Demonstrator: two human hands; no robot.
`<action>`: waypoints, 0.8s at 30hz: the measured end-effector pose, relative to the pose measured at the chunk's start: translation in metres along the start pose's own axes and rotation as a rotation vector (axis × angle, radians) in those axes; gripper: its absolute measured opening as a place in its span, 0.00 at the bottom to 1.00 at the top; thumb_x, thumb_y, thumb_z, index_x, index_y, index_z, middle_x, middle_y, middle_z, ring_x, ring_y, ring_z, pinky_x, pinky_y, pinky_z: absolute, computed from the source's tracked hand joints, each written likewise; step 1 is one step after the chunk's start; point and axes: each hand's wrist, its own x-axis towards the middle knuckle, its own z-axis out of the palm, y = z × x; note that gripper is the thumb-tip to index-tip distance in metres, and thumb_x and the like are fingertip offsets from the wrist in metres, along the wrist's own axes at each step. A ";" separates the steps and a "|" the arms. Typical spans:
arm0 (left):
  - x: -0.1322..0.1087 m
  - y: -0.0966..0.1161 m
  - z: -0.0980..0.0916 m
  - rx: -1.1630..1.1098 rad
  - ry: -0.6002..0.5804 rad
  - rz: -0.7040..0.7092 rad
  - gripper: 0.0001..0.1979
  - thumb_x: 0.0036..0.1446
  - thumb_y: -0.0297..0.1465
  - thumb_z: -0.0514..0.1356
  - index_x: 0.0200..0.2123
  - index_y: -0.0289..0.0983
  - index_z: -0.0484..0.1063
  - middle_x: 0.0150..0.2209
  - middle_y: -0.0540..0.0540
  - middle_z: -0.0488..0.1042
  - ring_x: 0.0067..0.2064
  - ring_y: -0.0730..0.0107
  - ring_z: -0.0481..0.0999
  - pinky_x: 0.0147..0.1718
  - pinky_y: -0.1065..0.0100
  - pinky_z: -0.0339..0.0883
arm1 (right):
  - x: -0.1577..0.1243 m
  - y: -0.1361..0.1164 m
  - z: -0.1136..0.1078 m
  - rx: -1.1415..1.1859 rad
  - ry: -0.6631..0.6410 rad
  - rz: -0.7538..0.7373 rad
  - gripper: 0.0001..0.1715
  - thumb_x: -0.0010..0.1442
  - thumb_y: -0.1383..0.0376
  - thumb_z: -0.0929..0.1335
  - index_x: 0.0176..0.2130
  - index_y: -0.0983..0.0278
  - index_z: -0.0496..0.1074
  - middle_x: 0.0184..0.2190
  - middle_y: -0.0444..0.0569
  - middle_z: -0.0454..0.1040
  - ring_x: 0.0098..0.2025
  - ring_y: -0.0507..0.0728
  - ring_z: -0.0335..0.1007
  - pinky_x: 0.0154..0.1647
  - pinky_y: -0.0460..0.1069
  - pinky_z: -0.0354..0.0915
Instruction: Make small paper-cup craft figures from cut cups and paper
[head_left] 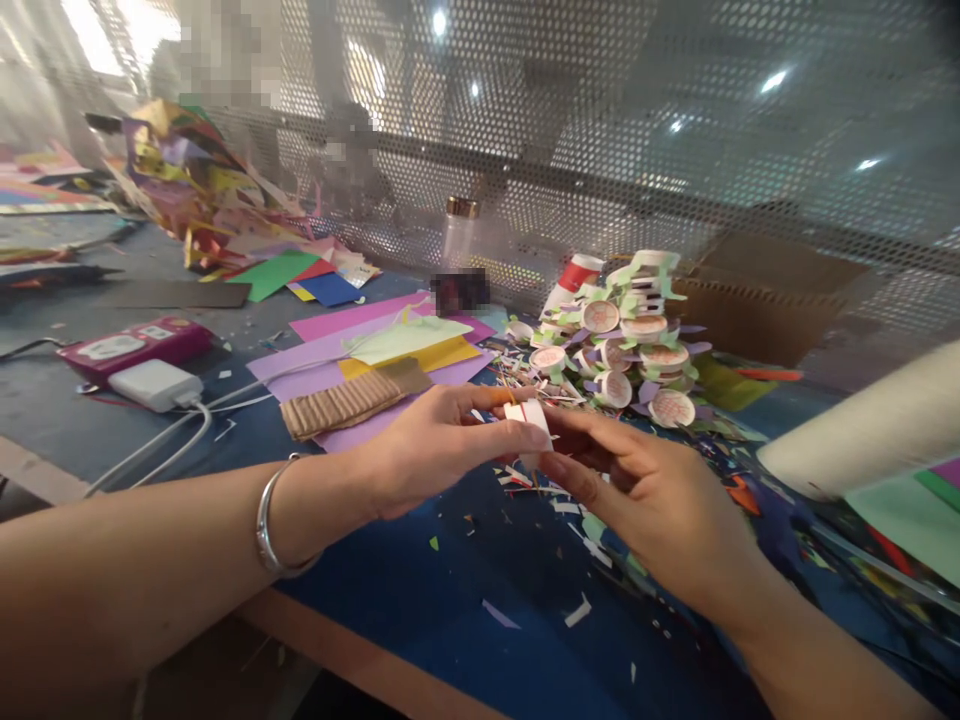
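Between my two hands, above the table, is a small white ring-like paper piece [528, 418] with a red line; it looks like a cut section of a paper cup. My left hand [442, 440] pinches it between thumb and fingers. From the other side, my right hand [645, 480] grips its lower right edge with thumb and fingertips, partly hidden. Just beyond is a pile of round white cup-bottom pieces [615, 388] with red printing and green and purple paper tabs. Behind that pile leans a red and white paper cup [577, 280].
Paper scraps [579, 610] litter the blue table [450, 620]. To the left lie corrugated cardboard [352, 400], purple paper [292, 364], a white charger [156, 384] with cables and a magenta power strip [139, 343]. A thick white tube [862, 420] slants in at right. Perforated metal mesh [600, 150] stands behind.
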 end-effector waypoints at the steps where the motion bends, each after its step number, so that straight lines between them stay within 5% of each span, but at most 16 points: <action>1: 0.001 0.001 0.000 -0.030 0.001 0.007 0.09 0.56 0.34 0.66 0.37 0.35 0.80 0.35 0.46 0.80 0.39 0.69 0.76 0.44 0.65 0.66 | 0.000 -0.001 0.001 -0.001 0.004 -0.003 0.25 0.65 0.53 0.72 0.58 0.58 0.75 0.47 0.48 0.84 0.43 0.55 0.83 0.40 0.44 0.79; 10: 0.003 0.001 0.001 -0.169 0.133 -0.043 0.13 0.52 0.34 0.70 0.34 0.36 0.69 0.33 0.52 0.73 0.36 0.75 0.72 0.40 0.68 0.67 | -0.002 -0.003 0.008 -0.129 0.137 -0.074 0.13 0.66 0.54 0.72 0.49 0.52 0.78 0.40 0.41 0.84 0.38 0.52 0.81 0.32 0.42 0.75; 15: 0.004 -0.002 0.000 -0.156 0.134 -0.045 0.16 0.53 0.36 0.70 0.34 0.36 0.66 0.31 0.53 0.72 0.34 0.76 0.72 0.38 0.68 0.66 | -0.001 -0.004 0.009 -0.166 0.150 -0.149 0.07 0.67 0.58 0.72 0.45 0.54 0.79 0.41 0.40 0.82 0.38 0.51 0.78 0.40 0.43 0.72; 24: 0.005 -0.004 -0.002 -0.125 0.111 -0.061 0.18 0.52 0.34 0.72 0.38 0.36 0.66 0.34 0.51 0.73 0.36 0.74 0.72 0.38 0.67 0.65 | 0.000 0.001 0.008 -0.168 0.136 -0.148 0.06 0.67 0.57 0.71 0.42 0.56 0.77 0.36 0.40 0.79 0.35 0.52 0.74 0.36 0.46 0.67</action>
